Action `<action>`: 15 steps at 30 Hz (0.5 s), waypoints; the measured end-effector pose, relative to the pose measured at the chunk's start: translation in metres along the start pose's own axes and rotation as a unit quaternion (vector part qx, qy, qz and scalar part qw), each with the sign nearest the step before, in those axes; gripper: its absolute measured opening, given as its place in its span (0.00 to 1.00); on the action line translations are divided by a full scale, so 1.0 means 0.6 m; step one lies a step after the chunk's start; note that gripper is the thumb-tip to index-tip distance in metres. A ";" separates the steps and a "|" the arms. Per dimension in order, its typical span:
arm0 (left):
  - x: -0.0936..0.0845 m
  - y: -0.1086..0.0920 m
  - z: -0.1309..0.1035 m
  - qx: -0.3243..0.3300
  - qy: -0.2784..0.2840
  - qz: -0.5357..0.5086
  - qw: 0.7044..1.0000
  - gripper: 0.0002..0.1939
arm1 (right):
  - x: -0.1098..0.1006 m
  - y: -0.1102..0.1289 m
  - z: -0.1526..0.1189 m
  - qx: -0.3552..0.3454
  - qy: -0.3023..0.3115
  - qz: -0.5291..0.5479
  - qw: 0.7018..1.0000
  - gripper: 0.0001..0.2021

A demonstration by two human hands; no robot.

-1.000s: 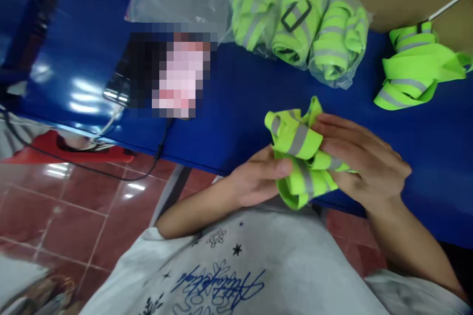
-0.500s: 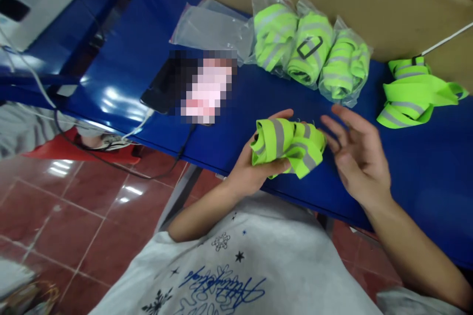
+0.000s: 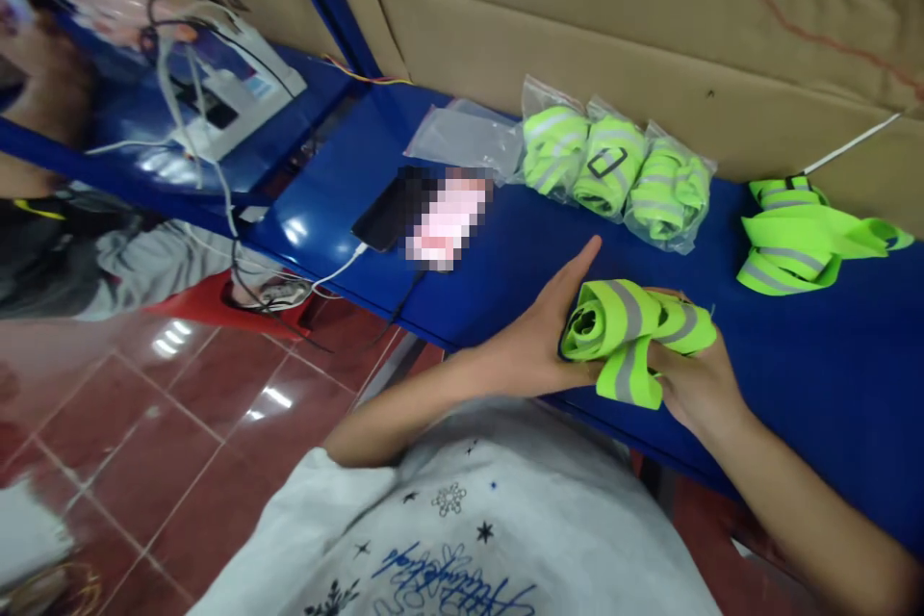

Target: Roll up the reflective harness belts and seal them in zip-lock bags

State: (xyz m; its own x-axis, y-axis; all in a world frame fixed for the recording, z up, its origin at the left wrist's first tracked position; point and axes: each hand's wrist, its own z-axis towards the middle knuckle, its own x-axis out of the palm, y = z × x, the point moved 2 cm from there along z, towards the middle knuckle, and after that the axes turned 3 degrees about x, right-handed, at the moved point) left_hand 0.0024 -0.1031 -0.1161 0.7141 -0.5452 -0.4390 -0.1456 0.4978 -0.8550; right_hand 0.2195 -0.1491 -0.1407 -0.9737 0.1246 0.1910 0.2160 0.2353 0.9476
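Over the near edge of the blue worktop (image 3: 815, 385), left hand (image 3: 545, 337) has fingers spread apart around the coiled end of a neon reflective strap roll (image 3: 625, 313), right hand (image 3: 700, 380) has fingers clamped on its other end, a tail hanging between. Beyond: loose strap bundle (image 3: 790, 241) at right, three bagged rolls (image 3: 610, 178) side by side, flat clear bags (image 3: 462, 137), dark phone (image 3: 382, 219) with white cable, black loop (image 3: 607, 162) on the middle roll.
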 end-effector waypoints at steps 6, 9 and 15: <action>-0.253 0.027 0.061 -0.068 -0.156 0.195 0.966 0.27 | -0.011 0.002 0.035 -0.038 -0.147 0.025 0.988 0.32; -0.375 0.113 0.084 -0.301 -0.229 0.370 0.849 0.26 | -0.015 -0.005 0.049 -0.055 -0.162 0.011 0.985 0.32; -0.420 0.179 0.090 -0.354 -0.190 0.346 0.848 0.12 | -0.013 -0.005 0.048 -0.058 -0.161 -0.006 0.985 0.31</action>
State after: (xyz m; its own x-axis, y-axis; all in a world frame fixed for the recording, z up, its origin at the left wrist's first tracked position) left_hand -0.1559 0.1240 -0.0822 0.4390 0.0356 -0.8978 -0.8985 0.0078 -0.4390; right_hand 0.2287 -0.1233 -0.1525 -0.8981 0.4268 0.1059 0.1763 0.1290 0.9758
